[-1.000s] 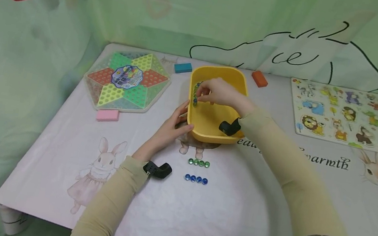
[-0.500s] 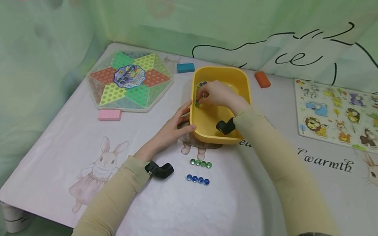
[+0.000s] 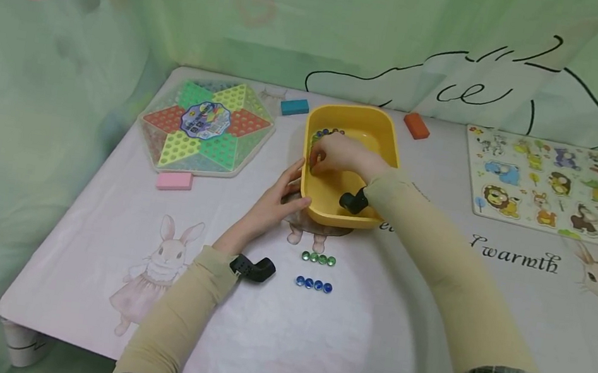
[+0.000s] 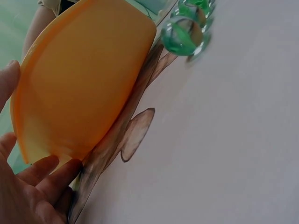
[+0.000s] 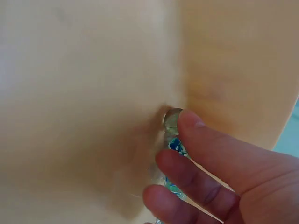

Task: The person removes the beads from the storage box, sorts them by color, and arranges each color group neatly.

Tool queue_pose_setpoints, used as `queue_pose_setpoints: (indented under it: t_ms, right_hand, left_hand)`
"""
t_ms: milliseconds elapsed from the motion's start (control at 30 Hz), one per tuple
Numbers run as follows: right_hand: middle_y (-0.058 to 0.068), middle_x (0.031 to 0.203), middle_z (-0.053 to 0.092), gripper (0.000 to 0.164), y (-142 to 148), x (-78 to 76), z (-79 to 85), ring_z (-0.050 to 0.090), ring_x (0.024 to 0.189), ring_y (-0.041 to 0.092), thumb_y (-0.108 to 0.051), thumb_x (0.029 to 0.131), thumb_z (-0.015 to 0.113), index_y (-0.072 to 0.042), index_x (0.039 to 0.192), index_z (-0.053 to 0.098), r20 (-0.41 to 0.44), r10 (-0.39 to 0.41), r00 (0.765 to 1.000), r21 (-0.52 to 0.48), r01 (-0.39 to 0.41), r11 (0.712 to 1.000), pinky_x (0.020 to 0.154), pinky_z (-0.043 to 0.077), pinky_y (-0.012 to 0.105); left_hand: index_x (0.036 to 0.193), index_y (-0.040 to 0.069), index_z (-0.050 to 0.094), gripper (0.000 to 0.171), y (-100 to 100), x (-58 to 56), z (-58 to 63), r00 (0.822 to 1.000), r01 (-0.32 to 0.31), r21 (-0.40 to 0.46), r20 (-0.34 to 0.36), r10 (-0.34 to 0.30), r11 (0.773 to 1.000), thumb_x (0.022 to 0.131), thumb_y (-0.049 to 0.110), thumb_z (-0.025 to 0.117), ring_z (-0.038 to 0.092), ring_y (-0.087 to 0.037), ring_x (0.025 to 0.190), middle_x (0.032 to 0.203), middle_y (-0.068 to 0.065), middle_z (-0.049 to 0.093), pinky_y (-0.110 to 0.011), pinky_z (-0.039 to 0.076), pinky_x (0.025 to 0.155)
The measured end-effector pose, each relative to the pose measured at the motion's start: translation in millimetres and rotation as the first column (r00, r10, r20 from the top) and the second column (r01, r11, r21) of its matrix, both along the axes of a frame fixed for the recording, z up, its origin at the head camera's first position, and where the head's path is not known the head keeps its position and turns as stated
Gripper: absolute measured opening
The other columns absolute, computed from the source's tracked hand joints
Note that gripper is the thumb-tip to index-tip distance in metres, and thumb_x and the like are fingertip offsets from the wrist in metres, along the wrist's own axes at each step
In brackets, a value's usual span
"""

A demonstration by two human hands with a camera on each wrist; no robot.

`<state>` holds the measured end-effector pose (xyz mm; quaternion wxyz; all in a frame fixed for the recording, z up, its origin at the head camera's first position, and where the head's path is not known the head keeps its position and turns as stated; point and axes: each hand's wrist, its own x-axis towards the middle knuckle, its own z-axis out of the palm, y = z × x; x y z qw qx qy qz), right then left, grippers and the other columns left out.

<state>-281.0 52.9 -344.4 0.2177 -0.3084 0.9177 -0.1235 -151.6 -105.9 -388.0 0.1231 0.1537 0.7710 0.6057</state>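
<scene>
In the yellow tray (image 3: pixel 336 220) at upper centre, the right hand (image 3: pixel 345 155) has slid lower, baring more marbles (image 3: pixel 326 132) and seemingly working down their row, though I can't tell whether it pinches one, while the left hand (image 3: pixel 271 200) touches the tray, fingers relaxed.

"warmth" (image 3: pixel 520 256) — tablecloth (image 3: pixel 381 338), "ce" (image 3: pixel 469 96) — green curtain (image 3: pixel 356 22)

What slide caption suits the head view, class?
Left hand on yellow tub, right hand inside; green marbles and blue marbles lined up outside.
</scene>
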Motion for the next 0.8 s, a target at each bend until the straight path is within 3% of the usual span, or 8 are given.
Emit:
queue_pose_setpoints:
  t_ms: [300, 433, 800]
  right_hand:
    - [0.008, 0.092, 0.063, 0.014, 6.3, 3.0, 7.4, 0.051, 0.083, 0.021, -0.017, 0.084, 0.068, -0.007, 0.092, 0.069, -0.027, 0.033, 0.999, 0.001, -0.033, 0.999, 0.075, 0.044, 0.031]
    - [0.007, 0.087, 0.06, 0.012, 14.8, 6.6, 16.1, 0.052, 0.076, 0.02, -0.019, 0.085, 0.067, -0.009, 0.09, 0.067, -0.021, 0.01, 1.0, -0.002, -0.01, 1.0, 0.068, 0.045, 0.028]
    - [0.006, 0.083, 0.062, 0.014, 39.9, 31.9, 44.1, 0.054, 0.069, 0.018, -0.021, 0.087, 0.064, -0.008, 0.093, 0.065, -0.071, -0.025, 0.997, -0.123, 0.016, 0.992, 0.063, 0.047, 0.028]
  left_hand:
    - [0.15, 0.02, 0.008, 0.072, 0.2, -0.1, -0.3, 1.0, -0.006, 0.006, 0.004, 0.006, 1.0, 0.094, 0.019, 0.053, 0.034, -0.03, 0.134, 0.152, -0.014, 0.022, -0.045, 0.023, 0.111]
    - [0.15, 0.02, 0.008, 0.072, 0.8, 0.6, 1.4, 1.0, -0.009, -0.005, 0.011, 0.009, 1.0, 0.094, 0.02, 0.053, 0.034, -0.03, 0.134, 0.152, -0.013, 0.022, -0.046, 0.023, 0.111]
    - [0.15, 0.019, 0.008, 0.072, 0.2, 2.2, 4.8, 1.0, -0.006, -0.009, 0.006, 0.006, 1.0, 0.094, 0.018, 0.052, 0.032, -0.031, 0.135, 0.152, -0.014, 0.021, -0.046, 0.023, 0.111]
